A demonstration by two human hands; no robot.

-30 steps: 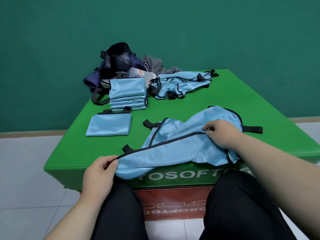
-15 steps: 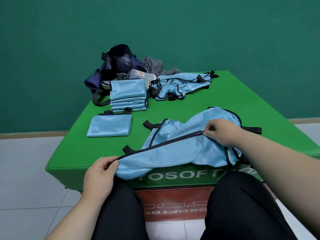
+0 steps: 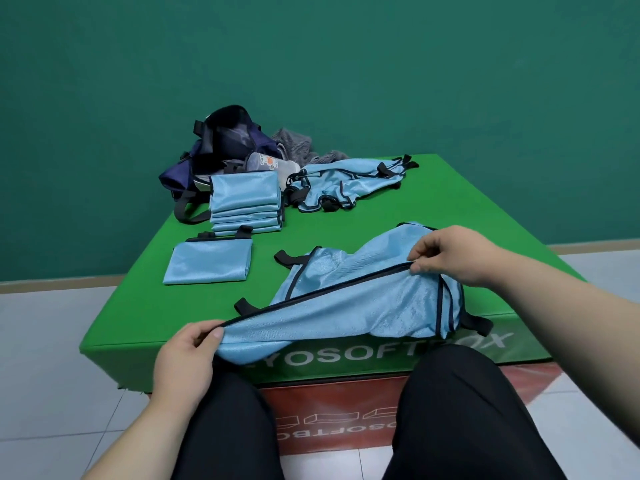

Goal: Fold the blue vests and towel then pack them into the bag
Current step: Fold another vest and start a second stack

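Note:
A light blue vest (image 3: 360, 306) with dark trim lies crumpled at the near edge of the green box (image 3: 450, 202). My left hand (image 3: 188, 355) pinches its trimmed edge at the near left corner. My right hand (image 3: 450, 252) pinches the same edge further right, lifted a little. A single folded vest (image 3: 209, 263) lies to the left, with a stack of folded vests (image 3: 246, 202) behind it. An unfolded vest (image 3: 346, 185) sprawls at the back. The open navy bag (image 3: 221, 147) stands at the back left corner, a grey towel (image 3: 298, 147) beside it.
A plastic bottle (image 3: 270, 164) lies between the bag and the stack. The green box drops off at all sides onto a white tiled floor (image 3: 52, 341). My black-trousered knees (image 3: 460, 410) sit below the near edge. A green wall stands behind.
My right hand has lifted the vest's trimmed edge slightly, pulling it taut against my left hand. My view has shifted a little.

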